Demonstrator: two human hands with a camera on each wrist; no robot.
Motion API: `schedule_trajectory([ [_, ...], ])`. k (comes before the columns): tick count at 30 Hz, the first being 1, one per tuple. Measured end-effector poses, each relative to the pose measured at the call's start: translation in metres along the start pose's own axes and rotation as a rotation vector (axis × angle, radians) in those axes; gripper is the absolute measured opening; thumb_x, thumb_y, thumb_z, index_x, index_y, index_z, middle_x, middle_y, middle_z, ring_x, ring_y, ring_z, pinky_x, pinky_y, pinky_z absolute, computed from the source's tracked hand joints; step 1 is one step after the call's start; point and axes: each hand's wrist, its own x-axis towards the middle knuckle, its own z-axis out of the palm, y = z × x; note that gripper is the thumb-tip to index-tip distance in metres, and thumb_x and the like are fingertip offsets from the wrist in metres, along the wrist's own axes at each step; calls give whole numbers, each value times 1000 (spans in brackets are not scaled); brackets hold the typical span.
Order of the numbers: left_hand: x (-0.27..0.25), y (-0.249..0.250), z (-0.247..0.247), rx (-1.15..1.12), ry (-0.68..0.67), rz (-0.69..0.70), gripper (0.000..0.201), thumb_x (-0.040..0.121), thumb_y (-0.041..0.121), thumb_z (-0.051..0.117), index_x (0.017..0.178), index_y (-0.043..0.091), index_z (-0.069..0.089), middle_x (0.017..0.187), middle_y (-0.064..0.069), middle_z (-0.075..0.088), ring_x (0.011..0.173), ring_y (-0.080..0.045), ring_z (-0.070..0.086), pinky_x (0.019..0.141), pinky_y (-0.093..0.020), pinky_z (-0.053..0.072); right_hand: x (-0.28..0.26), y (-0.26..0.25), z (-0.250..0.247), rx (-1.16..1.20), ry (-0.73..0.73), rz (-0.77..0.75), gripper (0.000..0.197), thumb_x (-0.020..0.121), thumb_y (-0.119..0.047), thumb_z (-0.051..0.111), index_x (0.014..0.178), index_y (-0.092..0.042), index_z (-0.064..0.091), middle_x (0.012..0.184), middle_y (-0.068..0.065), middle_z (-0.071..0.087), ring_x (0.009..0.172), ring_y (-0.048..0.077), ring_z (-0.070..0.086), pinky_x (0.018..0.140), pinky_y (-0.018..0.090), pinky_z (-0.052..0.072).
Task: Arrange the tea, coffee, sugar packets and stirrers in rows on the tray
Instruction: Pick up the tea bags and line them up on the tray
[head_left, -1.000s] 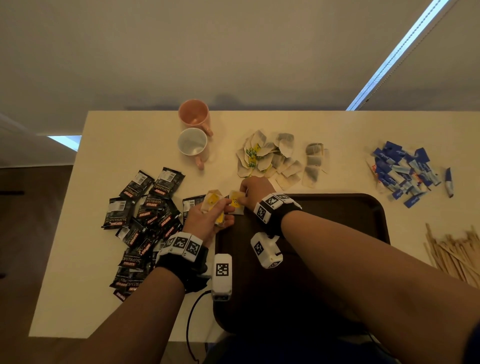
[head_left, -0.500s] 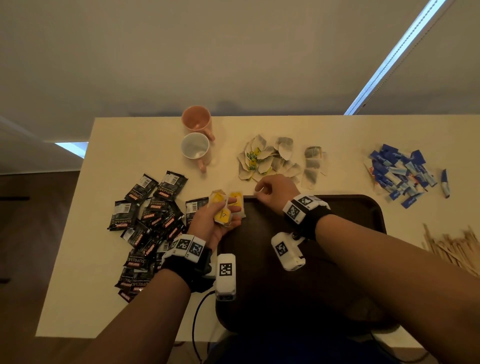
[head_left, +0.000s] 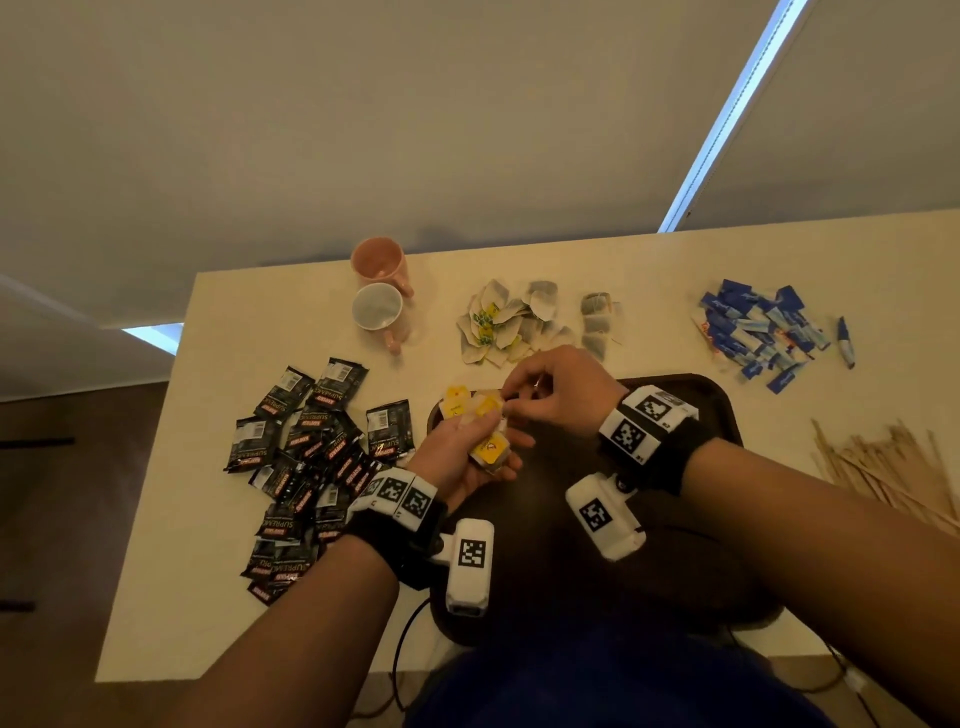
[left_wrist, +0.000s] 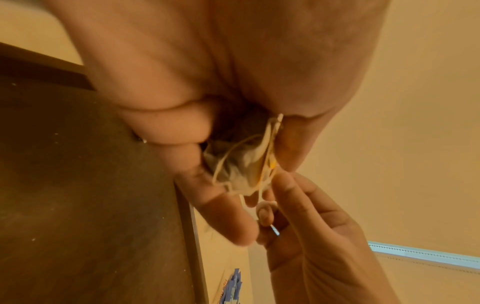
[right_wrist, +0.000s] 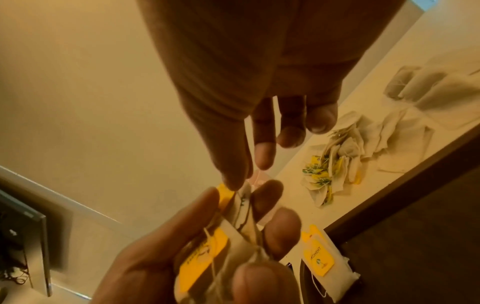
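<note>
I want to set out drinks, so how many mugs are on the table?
2. A pink mug stands at the table's far edge, and a white mug sits just in front of it, touching or nearly so. Nothing suggests another, though the arms hide part of the table.

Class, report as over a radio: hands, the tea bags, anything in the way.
Left hand grips bunch of yellow-tagged tea bags. Right hand pinches one from the bunch. One tea bag at tray corner. Strings tangled; nothing else in the way.
</note>
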Motion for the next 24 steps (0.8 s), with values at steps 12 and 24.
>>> schedule_trajectory([
  [12, -1, -8, 20, -131, 80, -25, 33, 104, 30, 37, 111, 4, 57, 84, -17, 64, 59, -24, 57, 47, -28, 46, -33, -10, -7, 60, 92, 15, 11, 78, -22, 79, 82, -14, 72, 76, -1, 69, 67, 13, 63, 63, 25, 50],
  [24, 0, -5, 27, -250, 96, 11, 34, 105, 30, 38, 119, 8, 60, 108, -14, 72, 92, -24, 70, 81, -39, 57, -38, -26, -1, -70, 27, -1, 24, 76, -31, 80, 96, -18, 74, 85, -1, 59, 75, 11, 53, 65, 22, 42],
])
